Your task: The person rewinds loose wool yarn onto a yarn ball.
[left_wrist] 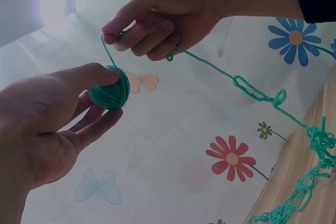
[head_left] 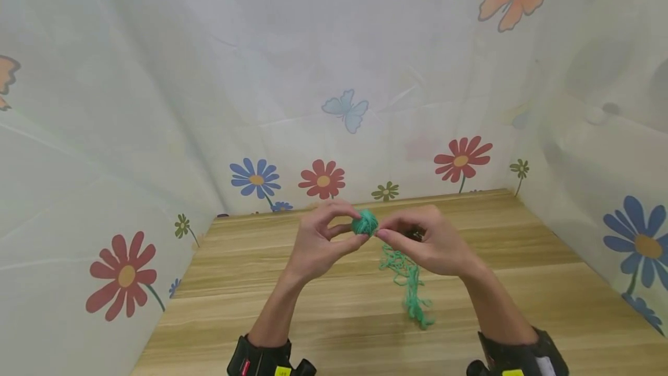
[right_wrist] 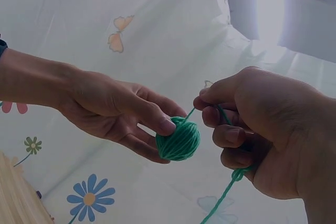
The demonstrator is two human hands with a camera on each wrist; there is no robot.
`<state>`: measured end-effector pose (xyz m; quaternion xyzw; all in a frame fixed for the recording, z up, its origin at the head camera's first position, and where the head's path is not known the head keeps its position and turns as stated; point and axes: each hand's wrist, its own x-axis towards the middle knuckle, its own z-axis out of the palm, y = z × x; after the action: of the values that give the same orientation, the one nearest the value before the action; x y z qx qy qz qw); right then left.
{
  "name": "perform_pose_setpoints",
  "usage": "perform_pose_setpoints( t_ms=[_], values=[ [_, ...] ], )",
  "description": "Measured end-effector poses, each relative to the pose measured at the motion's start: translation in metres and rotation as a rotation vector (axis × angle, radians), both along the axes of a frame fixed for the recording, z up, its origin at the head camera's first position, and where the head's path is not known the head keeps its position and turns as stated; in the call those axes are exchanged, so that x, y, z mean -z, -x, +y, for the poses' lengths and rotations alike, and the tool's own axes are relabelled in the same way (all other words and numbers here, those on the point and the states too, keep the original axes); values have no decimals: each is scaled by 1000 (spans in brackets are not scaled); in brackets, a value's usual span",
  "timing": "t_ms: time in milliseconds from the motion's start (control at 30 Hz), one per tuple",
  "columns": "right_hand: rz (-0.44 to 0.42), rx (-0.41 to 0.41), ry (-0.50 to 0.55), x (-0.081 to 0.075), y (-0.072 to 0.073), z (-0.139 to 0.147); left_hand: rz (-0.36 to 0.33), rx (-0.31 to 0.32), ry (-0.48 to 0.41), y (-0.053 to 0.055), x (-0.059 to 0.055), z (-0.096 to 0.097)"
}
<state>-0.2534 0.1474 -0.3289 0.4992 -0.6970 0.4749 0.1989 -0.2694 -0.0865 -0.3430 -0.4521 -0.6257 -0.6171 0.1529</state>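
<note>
A small ball of green yarn (head_left: 365, 223) is held up over the table between the thumb and fingers of my left hand (head_left: 325, 241). Close beside it, my right hand (head_left: 431, 241) pinches the yarn strand (left_wrist: 108, 51) between thumb and forefinger. A short taut length runs from the ball to that pinch. Past the curled fingers of the right hand, the strand (left_wrist: 207, 62) leads down with small loops in it. It joins a loose, tangled heap of green yarn (head_left: 412, 292) on the tabletop, below the right hand.
The wood-grain table (head_left: 224, 306) stands against pale curtains (head_left: 292, 74) printed with flowers and butterflies, which close in the back and both sides. Dark bands with cameras (head_left: 261, 357) sit on both wrists. A bright light (right_wrist: 270, 9) shows beyond the curtain's top edge.
</note>
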Motion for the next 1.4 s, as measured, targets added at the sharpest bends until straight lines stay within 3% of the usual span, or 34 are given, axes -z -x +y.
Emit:
perform_pose_setpoints(
  t_ms=[167,333,467,700,867,967,1167,1400],
  values=[
    [-7,41,21,0,2,1,-32,28,47,-2,1,0],
    [32,65,35,2,6,0,-18,66,91,-2,1,0],
    [25,138,17,5,10,1,-2,110,108,-1,1,0],
    [-9,281,-10,-10,-7,-9,-2,136,116,-3,1,0],
    [-64,336,-31,7,12,-5,1,162,90,-2,1,0],
    [-110,349,-51,15,23,-3,-4,180,67,-1,2,0],
    [-139,358,-73,18,27,-2,-3,201,43,4,6,1],
    [-109,312,-139,20,27,-3,34,120,51,-1,0,0]
  ],
)
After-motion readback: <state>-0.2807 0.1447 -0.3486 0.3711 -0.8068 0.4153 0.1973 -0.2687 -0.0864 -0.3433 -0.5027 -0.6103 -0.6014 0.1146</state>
